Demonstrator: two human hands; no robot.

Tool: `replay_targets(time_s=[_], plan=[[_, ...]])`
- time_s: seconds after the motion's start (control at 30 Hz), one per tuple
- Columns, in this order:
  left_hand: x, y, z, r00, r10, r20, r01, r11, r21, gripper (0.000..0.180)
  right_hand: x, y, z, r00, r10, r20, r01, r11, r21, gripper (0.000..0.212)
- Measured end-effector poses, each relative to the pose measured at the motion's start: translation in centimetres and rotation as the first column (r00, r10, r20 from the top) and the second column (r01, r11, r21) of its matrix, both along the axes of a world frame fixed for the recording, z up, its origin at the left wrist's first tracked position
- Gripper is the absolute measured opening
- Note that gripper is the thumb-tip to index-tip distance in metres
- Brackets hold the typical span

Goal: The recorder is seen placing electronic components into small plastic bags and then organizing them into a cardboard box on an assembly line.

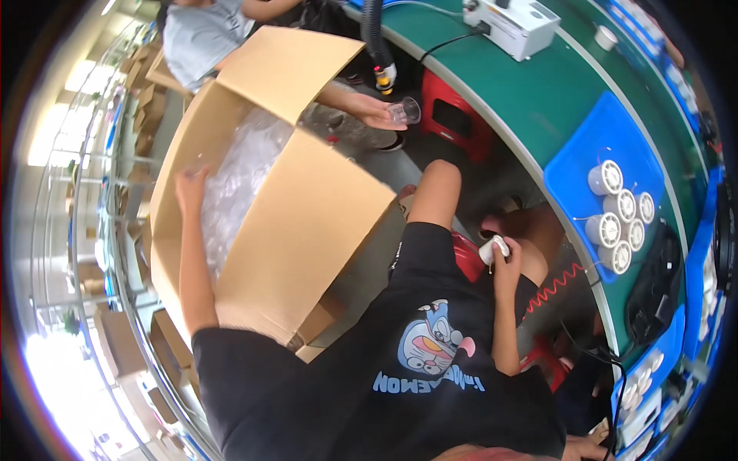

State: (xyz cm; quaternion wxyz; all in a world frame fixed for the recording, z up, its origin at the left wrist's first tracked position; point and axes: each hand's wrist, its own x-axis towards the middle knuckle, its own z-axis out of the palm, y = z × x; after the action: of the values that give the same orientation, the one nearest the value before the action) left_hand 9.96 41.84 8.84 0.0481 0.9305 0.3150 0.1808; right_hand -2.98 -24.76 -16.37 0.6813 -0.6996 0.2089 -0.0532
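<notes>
My left hand (pixel 191 183) reaches into a large open cardboard box (pixel 307 223), near its left inner side. Clear plastic pieces (pixel 244 165) fill the box in a loose heap beside that hand. Its fingers are small and blurred, so whether they hold a piece is unclear. Over my right thigh, my right hand (pixel 505 260) grips a small white cylindrical part (pixel 492 249) by its side. Across from me, a co-worker's hand (pixel 369 110) holds out a clear plastic cup (pixel 405 112) next to the box's raised flap.
On the green workbench (pixel 507 107) at right lies a blue tray (pixel 592 154) with several white round grilled units (pixel 607 229). A grey-white device (pixel 513 29) stands behind. A red coiled cord (pixel 553 288) hangs by the bench edge. Red stools (pixel 453 115) stand below; shelving lines the left.
</notes>
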Motion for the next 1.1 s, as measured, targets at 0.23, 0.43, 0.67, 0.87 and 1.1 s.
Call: replay_targets(time_s=[0.23, 0.43, 0.67, 0.87, 1.1], plan=[[-12.3, -18.0, 10.9, 0.892, -0.226, 0.391, 0.408, 0.773, -0.486, 0.074, 0.2, -0.1, -2.0, 0.995, 0.051, -0.088, -0.048, 0.998, 0.037, 0.037], [-20.2, -27.1, 8.7, 0.748, -0.273, 0.605, 0.662, 0.255, -0.704, 0.086, 2.4, 1.6, -2.9, 0.963, 0.207, -0.175, -0.168, 0.963, 0.211, 0.039], [-13.0, -38.5, -3.9, 0.722, -0.439, 0.535, 0.372, -0.405, -0.835, 0.076, 4.5, 1.5, -1.6, 0.95, 0.246, -0.192, -0.185, 0.939, 0.29, 0.043], [-1.1, -39.7, -20.8, 0.715, -0.405, 0.57, 0.69, 0.283, -0.666, 0.069, 4.2, 0.9, -0.6, 0.964, 0.214, -0.157, -0.154, 0.932, 0.327, 0.035], [9.9, -41.7, -21.8, 0.718, -0.071, 0.692, 0.625, 0.505, -0.596, 0.061, 1.3, -2.9, -1.4, 0.99, 0.053, -0.13, -0.005, 0.938, 0.345, 0.033]])
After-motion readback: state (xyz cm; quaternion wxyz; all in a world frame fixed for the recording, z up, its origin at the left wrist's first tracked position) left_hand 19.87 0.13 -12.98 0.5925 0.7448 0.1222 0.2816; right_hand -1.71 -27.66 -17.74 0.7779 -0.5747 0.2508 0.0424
